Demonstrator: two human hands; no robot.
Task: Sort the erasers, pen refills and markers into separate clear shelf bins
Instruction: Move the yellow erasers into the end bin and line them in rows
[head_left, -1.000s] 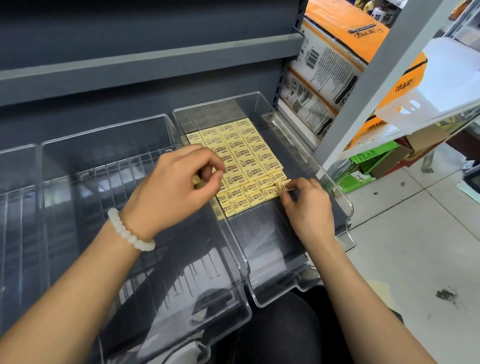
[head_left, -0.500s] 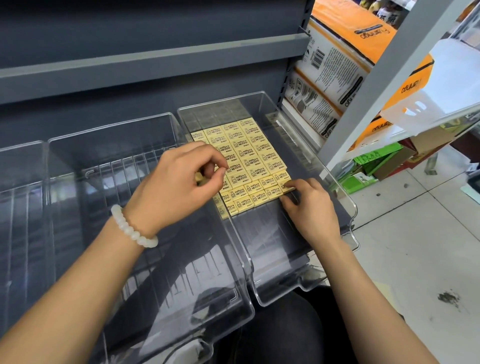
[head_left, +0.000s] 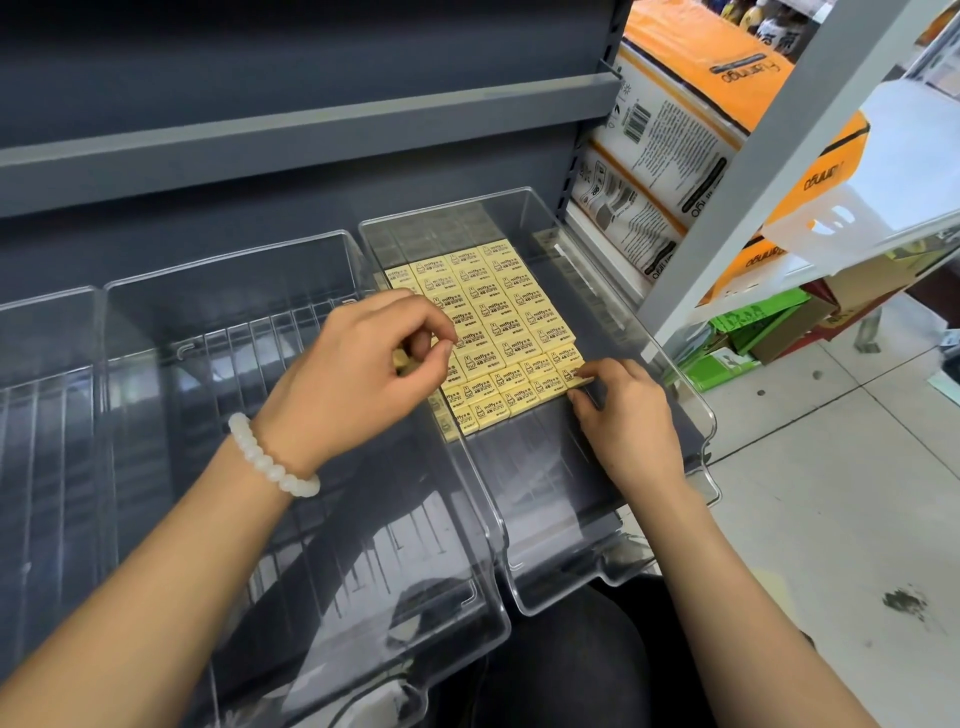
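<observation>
Several yellow erasers (head_left: 498, 317) lie in neat rows on the floor of the right clear bin (head_left: 696, 410). My left hand (head_left: 358, 384), with a white bead bracelet at the wrist, hovers over the bin's left wall and holds a few yellow erasers (head_left: 402, 361) in its curled fingers. My right hand (head_left: 623, 415) is inside the bin at the front right corner of the rows, its fingertips pinching the last eraser (head_left: 574, 375) there. No pen refills or markers are in view.
A clear bin (head_left: 218, 270) stands to the left of the eraser bin, and the edge of a third (head_left: 47, 312) is at far left. A grey shelf ledge (head_left: 311, 135) runs above. Orange and white packages (head_left: 691, 130) and a slanted post (head_left: 753, 171) stand to the right.
My right hand has pressed the corner eraser down into the front row. The left hand has stayed over the bin wall with its erasers.
</observation>
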